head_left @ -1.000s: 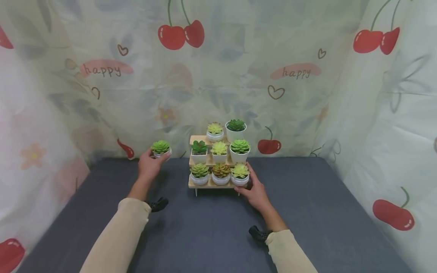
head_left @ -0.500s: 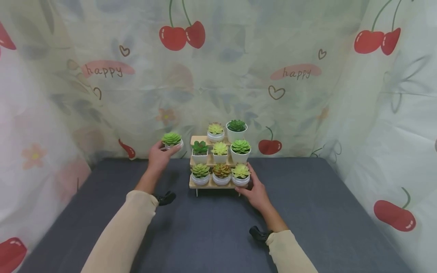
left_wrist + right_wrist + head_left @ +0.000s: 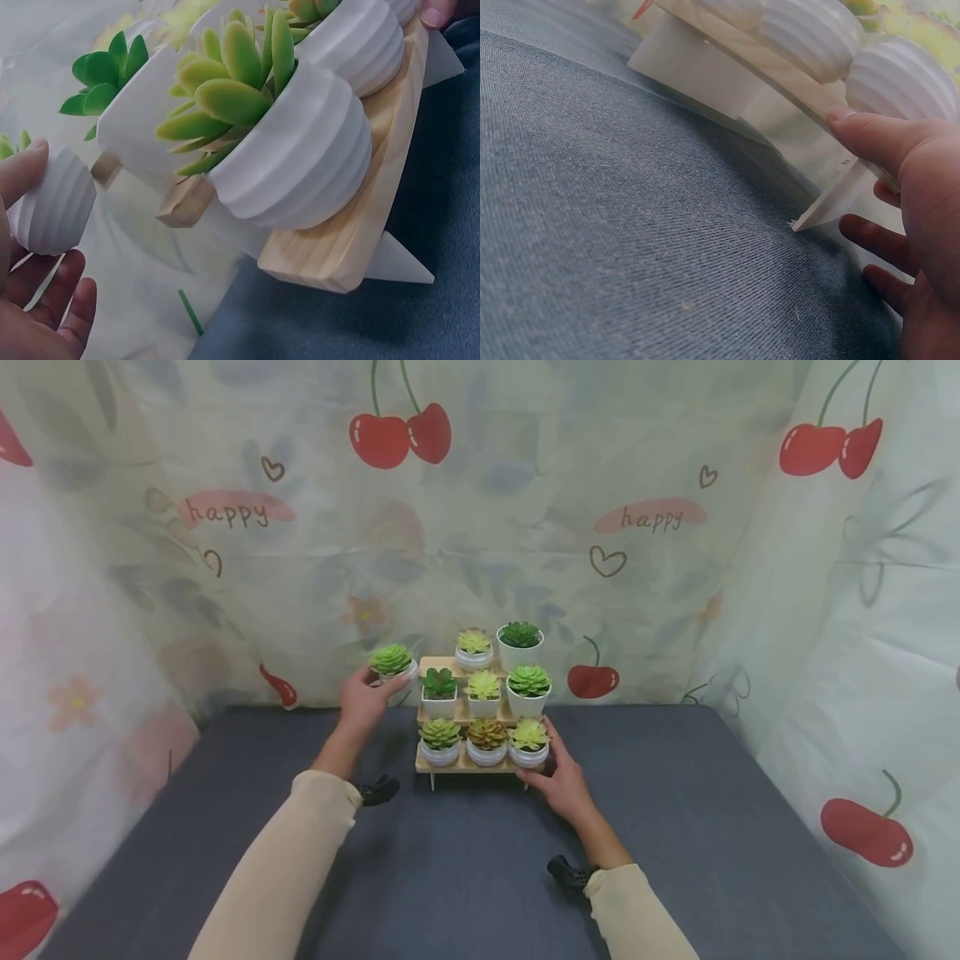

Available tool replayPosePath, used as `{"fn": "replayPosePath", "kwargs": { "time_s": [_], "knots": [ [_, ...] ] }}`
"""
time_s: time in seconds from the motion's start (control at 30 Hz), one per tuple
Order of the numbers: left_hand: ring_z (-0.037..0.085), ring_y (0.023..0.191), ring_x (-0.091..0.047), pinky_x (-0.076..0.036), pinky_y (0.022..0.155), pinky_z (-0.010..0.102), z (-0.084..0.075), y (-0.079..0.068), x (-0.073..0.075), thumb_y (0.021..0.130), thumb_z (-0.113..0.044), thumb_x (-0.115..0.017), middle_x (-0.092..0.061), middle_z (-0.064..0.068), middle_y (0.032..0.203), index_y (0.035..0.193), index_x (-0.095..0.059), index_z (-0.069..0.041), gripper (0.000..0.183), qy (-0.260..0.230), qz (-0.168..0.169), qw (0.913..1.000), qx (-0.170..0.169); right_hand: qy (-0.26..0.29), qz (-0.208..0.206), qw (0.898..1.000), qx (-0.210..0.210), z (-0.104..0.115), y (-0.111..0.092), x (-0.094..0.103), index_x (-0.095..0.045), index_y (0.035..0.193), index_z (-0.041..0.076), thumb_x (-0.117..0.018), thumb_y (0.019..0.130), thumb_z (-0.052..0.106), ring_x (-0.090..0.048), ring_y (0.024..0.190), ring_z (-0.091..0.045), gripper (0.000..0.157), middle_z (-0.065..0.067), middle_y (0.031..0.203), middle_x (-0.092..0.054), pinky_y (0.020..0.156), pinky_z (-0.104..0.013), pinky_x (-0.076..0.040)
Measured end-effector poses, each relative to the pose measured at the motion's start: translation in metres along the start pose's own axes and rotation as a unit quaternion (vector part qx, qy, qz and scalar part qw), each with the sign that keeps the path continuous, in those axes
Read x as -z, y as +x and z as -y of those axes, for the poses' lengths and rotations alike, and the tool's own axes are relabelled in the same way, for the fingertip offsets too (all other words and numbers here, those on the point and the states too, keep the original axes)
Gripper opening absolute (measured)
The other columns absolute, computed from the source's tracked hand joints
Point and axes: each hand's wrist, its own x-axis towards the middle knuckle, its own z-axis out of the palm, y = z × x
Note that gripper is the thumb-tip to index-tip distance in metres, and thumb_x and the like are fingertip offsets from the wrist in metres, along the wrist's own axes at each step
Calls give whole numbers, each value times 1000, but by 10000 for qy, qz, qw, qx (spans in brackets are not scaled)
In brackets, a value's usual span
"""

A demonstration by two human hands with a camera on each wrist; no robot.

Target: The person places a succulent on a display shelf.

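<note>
My left hand (image 3: 362,702) grips a small green succulent (image 3: 391,658) in a ribbed white pot, held up just left of the top tier of a wooden plant stand (image 3: 432,667). In the left wrist view, thumb and fingers curl round that pot (image 3: 61,202). The stand has three stepped tiers with white supports. My right hand (image 3: 561,783) holds the right end of the bottom tier, beside a yellow-green succulent (image 3: 529,737). Seen from the right wrist, the thumb (image 3: 877,139) lies along the shelf's front edge with the other fingers lower, partly curled.
Several potted succulents fill the lower two tiers, including a reddish-brown one (image 3: 487,735). A pale succulent (image 3: 473,643) and a dark green one (image 3: 520,635) stand on the top tier. Dark cloth covers the table (image 3: 465,868); a printed curtain (image 3: 480,527) hangs behind.
My left hand has carried its potted succulent rightward and slightly up, closer to the top tier's left end. The right hand has stayed at the stand's lower right corner.
</note>
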Motion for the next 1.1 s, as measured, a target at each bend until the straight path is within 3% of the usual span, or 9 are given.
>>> {"fn": "replayPosePath", "kwargs": {
  "time_s": [0.47,0.77,1.1],
  "knots": [
    [31,130,-43,-39,102,44,-12,7,-7,84,-28,-78,-49,19,141,143,-47,-4,71,-137,-57,9999,26,15,54,9999,-140,1,0,1,-19,157,31,-82,80,19,-45,130,-31,100,-9,153,-36,104,-54,-33],
    [32,129,-46,-40,101,43,-20,10,-11,85,-23,-78,-49,20,140,143,-44,-1,70,-215,-23,9998,41,46,37,9999,-105,1,-1,1,-19,157,30,-82,80,18,-46,129,-32,100,-9,153,-36,103,-54,-35],
    [33,128,-46,-41,99,45,-26,10,-16,86,-26,-76,-49,21,139,142,-44,-1,69,93,173,9998,5,62,45,10000,-3,1,-1,1,-20,157,28,-82,80,19,-46,128,-32,99,-10,153,-36,101,-54,-37]
  ]
}}
